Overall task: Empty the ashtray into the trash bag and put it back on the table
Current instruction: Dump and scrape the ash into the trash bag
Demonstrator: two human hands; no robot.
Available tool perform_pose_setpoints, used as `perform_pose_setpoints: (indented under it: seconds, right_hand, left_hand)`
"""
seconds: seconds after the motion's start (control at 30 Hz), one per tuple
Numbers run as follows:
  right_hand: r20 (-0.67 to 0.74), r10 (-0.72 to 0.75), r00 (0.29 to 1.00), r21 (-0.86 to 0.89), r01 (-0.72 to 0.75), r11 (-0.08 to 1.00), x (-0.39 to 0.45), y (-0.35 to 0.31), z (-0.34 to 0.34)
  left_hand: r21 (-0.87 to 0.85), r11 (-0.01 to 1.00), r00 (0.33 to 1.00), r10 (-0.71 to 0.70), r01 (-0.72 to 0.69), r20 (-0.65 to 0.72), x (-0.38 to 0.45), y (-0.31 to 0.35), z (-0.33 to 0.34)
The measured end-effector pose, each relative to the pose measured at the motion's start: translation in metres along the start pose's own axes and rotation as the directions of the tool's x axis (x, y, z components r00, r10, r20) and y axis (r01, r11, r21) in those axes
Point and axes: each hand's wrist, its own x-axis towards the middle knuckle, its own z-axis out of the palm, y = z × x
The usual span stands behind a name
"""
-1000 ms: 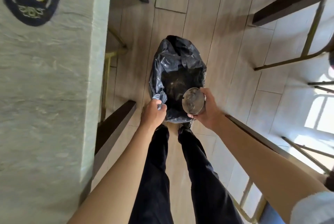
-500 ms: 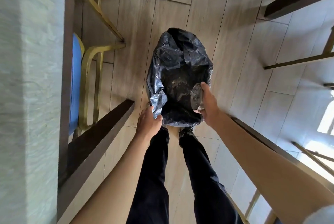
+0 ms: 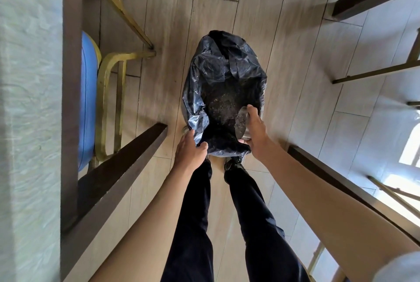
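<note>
On a pale plank floor between dark-edged surfaces, a black trash bag [image 3: 223,81] stood open. The left hand [image 3: 189,147] pinched its thin, limp rim, while the right hand [image 3: 254,130] gripped the tipped ashtray [image 3: 241,120] by its edge over the mouth. The ashtray looked rigid, probably glass and breakable, so a firm rim hold suited it.

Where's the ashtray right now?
Centre of the head view: the ashtray is tipped in the right hand, over the trash bag opening.

Pale wood-plank floor [image 3: 218,13] runs underfoot; a blue-cushioned chair [image 3: 87,99] with brass legs stands left of it, sunlight pooling at right.
</note>
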Motion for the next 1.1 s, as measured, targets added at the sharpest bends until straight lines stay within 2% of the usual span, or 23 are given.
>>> perform_pose_setpoints:
  seconds: [0.3, 0.43, 0.67, 0.8, 0.97, 1.03, 1.1]
  right_hand:
    - [0.026, -0.034, 0.999, 0.085, 0.032, 0.996, 0.004, -0.005, 0.005]
    - [0.095, -0.037, 0.995, -0.034, 0.040, 0.999, 0.012, -0.001, 0.009]
    - [0.013, -0.065, 0.998, -0.145, 0.066, 0.987, 0.019, -0.002, 0.018]
    - [-0.018, -0.198, 0.980, -0.243, 0.188, 0.952, 0.017, 0.006, 0.018]
    - [-0.067, -0.285, 0.956, -0.360, 0.244, 0.901, 0.016, 0.017, 0.020]
    - [-0.092, -0.361, 0.928, -0.403, 0.296, 0.866, 0.016, 0.019, 0.023]
    - [-0.062, -0.474, 0.878, -0.500, 0.384, 0.776, 0.014, 0.020, 0.027]
  left_hand:
    - [0.017, 1.000, 1.000, 0.004, -0.004, 0.018, -0.001, -0.001, -0.004]
    - [0.033, 0.999, 1.000, 0.016, -0.016, 0.017, 0.000, -0.002, -0.005]
    - [0.052, 0.998, 0.999, 0.031, -0.032, 0.021, 0.001, -0.007, -0.012]
    - [0.028, 0.999, 1.000, 0.017, -0.018, 0.025, 0.000, -0.004, -0.012]
    - [-0.019, 1.000, 0.999, 0.012, -0.011, 0.034, -0.004, -0.001, -0.005]
    - [-0.035, 0.999, 0.999, 0.015, -0.014, 0.034, -0.005, 0.000, -0.002]
    - [-0.038, 0.999, 0.999, 0.019, -0.017, 0.036, -0.006, 0.000, 0.000]
